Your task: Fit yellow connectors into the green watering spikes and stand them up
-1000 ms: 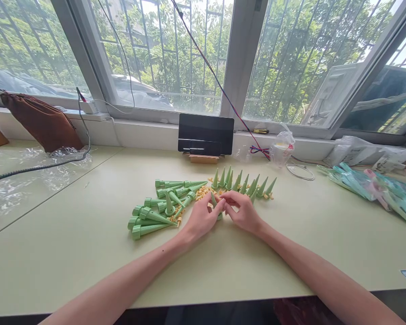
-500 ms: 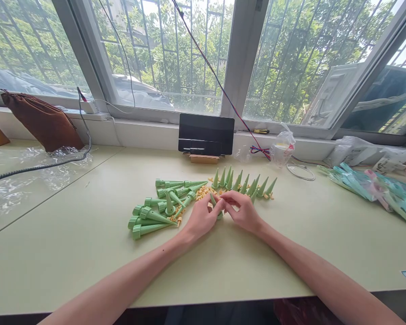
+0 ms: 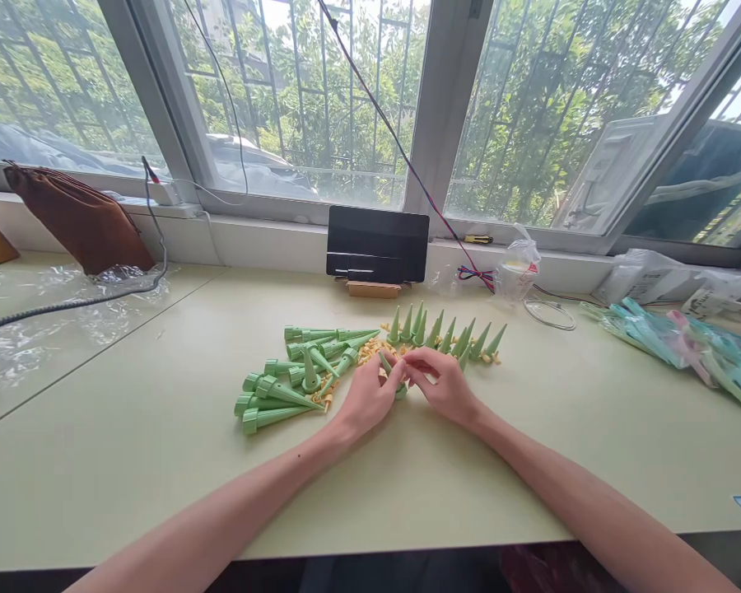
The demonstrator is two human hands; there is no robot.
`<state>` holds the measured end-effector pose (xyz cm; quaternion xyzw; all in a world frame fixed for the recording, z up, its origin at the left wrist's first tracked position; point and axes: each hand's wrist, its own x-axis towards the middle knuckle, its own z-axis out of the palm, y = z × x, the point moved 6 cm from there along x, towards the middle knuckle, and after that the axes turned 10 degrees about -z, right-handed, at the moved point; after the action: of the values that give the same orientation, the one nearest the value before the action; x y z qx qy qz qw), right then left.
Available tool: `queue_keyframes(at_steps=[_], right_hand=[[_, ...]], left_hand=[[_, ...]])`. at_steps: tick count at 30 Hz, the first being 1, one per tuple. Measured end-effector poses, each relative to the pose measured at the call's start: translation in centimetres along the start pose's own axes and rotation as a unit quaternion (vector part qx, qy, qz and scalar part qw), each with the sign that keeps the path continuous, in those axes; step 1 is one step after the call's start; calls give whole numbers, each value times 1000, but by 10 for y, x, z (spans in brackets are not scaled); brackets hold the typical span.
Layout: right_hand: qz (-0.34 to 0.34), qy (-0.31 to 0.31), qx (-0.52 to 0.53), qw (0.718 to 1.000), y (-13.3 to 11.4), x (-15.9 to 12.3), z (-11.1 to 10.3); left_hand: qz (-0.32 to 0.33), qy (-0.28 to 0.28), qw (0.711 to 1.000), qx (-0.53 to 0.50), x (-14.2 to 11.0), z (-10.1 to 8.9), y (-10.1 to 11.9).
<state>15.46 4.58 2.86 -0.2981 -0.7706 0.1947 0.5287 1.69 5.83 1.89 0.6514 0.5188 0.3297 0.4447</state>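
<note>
My left hand (image 3: 371, 389) is closed around a green plastic plant watering spike (image 3: 400, 393), held cap down with its tip leaning left. Fingers pinched together, my right hand (image 3: 438, 380) meets the left thumb at the spike's side; what it pinches is mostly hidden, though a bit of yellow shows there. Just behind both hands lies a heap of small yellow plastic parts (image 3: 370, 352). Left of my hands, several green spikes (image 3: 277, 391) lie in a pile, one standing upright. Behind my right hand several spikes (image 3: 433, 331) stand tip up in rows, with yellow pieces at their bases.
A black tablet (image 3: 378, 245) leans on a cardboard stand by the window. At the right are a bagged cup (image 3: 515, 272), a white cable (image 3: 549, 315) and teal and pink plastic packs (image 3: 685, 338). A brown pouch (image 3: 83, 222) and clear wrapping (image 3: 80, 313) lie left.
The spike in my left hand tilts slightly further left. Both hands stay nearly in place, fingertips shifting a little against the spike. The view has moved very slightly.
</note>
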Motion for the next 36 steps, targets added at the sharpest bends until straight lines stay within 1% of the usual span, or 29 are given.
queue_keyframes(at_steps=[7, 14, 36], right_hand=[[-1, 4, -2, 1000, -1, 1, 0], [-6, -7, -9, 1000, -3, 1, 0], [-2, -5, -11, 1000, -4, 1, 0]], left_hand=[[-2, 0, 1000, -18, -1, -1, 2], [5, 2, 999, -36, -1, 0, 1], [15, 8, 999, -35, 0, 0, -1]])
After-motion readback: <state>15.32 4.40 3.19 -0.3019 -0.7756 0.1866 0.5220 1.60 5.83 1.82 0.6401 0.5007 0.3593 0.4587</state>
